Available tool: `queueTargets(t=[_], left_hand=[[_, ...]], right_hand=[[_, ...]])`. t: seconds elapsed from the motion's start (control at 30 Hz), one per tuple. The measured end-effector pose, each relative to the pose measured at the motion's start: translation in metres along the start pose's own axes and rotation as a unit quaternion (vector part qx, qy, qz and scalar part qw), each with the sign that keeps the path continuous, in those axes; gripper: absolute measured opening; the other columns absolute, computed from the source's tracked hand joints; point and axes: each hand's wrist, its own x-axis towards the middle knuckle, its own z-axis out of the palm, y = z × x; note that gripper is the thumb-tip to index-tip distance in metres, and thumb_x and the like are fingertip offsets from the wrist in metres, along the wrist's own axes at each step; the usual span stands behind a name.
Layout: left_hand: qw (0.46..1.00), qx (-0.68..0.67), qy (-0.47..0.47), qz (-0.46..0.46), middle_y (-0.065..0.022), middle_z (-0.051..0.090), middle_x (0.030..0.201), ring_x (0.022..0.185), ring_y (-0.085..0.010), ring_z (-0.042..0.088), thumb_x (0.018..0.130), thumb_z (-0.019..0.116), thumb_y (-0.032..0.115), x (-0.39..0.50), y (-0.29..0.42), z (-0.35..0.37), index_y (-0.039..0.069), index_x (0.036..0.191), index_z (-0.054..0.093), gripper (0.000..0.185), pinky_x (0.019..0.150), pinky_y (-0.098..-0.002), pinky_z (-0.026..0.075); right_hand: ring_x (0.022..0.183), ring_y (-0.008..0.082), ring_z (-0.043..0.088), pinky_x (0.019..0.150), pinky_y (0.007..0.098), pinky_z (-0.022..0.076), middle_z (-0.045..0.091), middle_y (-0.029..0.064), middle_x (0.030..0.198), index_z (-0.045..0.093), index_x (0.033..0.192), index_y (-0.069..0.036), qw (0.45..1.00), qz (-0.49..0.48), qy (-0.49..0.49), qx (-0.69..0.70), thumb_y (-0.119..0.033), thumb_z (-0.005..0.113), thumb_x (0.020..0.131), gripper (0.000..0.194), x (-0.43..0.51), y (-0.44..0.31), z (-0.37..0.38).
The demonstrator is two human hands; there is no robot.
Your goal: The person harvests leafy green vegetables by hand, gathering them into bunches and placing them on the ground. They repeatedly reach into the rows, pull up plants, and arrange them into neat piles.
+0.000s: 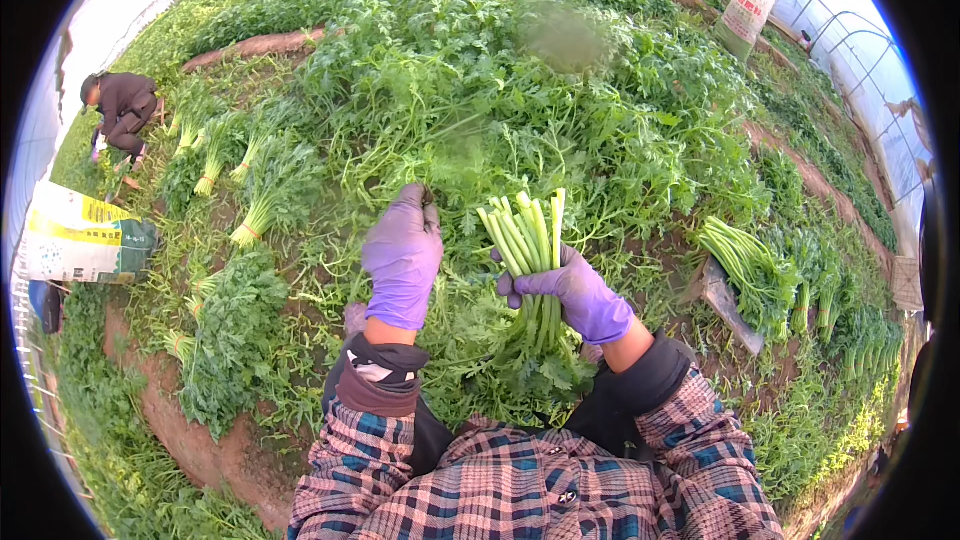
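Observation:
My right hand (574, 289), in a purple glove, is closed around a bunch of leafy green stalks (529, 240). Their cut, pale ends point up and away from me, and the leaves hang below the fist towards my lap. My left hand (405, 247), gloved the same way, is to the left of the bunch and apart from it, at the near edge of the standing leafy greens (480, 112). Its fingers are bent together with dark tips; whether something thin is between them cannot be told.
Banded bunches (255, 217) lie at left. Loose stalks (739, 262) rest on a board (727, 307) at right, near more bunches (825, 300). A printed sack (82, 236) is at left, another sack (746, 15) at upper right. A co-worker (124, 112) crouches at left; others are at the top.

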Motion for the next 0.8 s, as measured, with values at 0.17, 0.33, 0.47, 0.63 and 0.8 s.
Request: queueTargets(t=[0.17, 0.33, 0.47, 0.63, 0.8], left_hand=[[0.954, -0.243, 0.014, 0.173, -0.0108, 0.063, 0.113, 0.103, -0.0324, 0.060, 0.083, 0.068, 0.024, -0.003, -0.005, -0.002, 0.013, 0.110, 0.065, 0.029, 0.082, -0.0409, 0.052], [0.959, -0.097, -0.087, 0.250, -0.0088, 0.065, 0.103, 0.094, -0.0295, 0.062, 0.082, 0.072, 0.018, -0.017, 0.004, 0.001, 0.011, 0.109, 0.067, 0.028, 0.087, -0.0362, 0.050], [0.825, -0.472, -0.286, -0.119, 0.0004, 0.066, 0.090, 0.084, -0.0113, 0.060, 0.087, 0.070, 0.011, -0.018, 0.006, 0.001, 0.004, 0.104, 0.067, 0.019, 0.082, -0.0270, 0.049], [0.766, -0.573, -0.241, -0.164, -0.0002, 0.065, 0.091, 0.084, -0.0110, 0.060, 0.084, 0.073, 0.005, -0.021, 0.006, 0.000, 0.001, 0.107, 0.064, 0.025, 0.075, -0.0265, 0.051], [0.804, -0.522, -0.238, -0.156, -0.0025, 0.067, 0.092, 0.084, -0.0128, 0.061, 0.081, 0.073, 0.002, -0.029, 0.007, 0.001, 0.001, 0.106, 0.064, 0.027, 0.079, -0.0274, 0.050]], right_hand=[[0.081, 0.0218, 0.066, 0.074, 0.0344, 0.0537, 0.068, 0.0110, 0.093, 0.056, 0.123, 0.003, 0.999, 0.007, -0.020, -0.045, -0.001, 0.071, 0.082, 0.045, 0.001, 0.005, -0.001], [0.078, 0.0196, 0.065, 0.075, 0.0319, 0.0530, 0.068, 0.0107, 0.088, 0.059, 0.108, 0.003, 0.994, 0.028, -0.042, -0.097, 0.003, 0.065, 0.083, 0.026, 0.000, 0.008, -0.001], [0.078, 0.0225, 0.066, 0.074, 0.0347, 0.0534, 0.069, 0.0127, 0.090, 0.058, 0.114, 0.003, 0.989, 0.051, -0.058, -0.124, -0.001, 0.071, 0.082, 0.035, -0.002, 0.006, -0.002], [0.073, 0.0205, 0.065, 0.070, 0.0337, 0.0533, 0.068, 0.0116, 0.087, 0.057, 0.119, 0.002, 0.990, 0.055, -0.085, -0.093, 0.000, 0.071, 0.081, 0.040, -0.005, 0.006, 0.003], [0.070, 0.0183, 0.064, 0.065, 0.0315, 0.0522, 0.066, 0.0089, 0.081, 0.059, 0.118, 0.003, 0.985, 0.089, -0.089, -0.116, -0.003, 0.072, 0.082, 0.039, -0.007, 0.000, 0.004]])
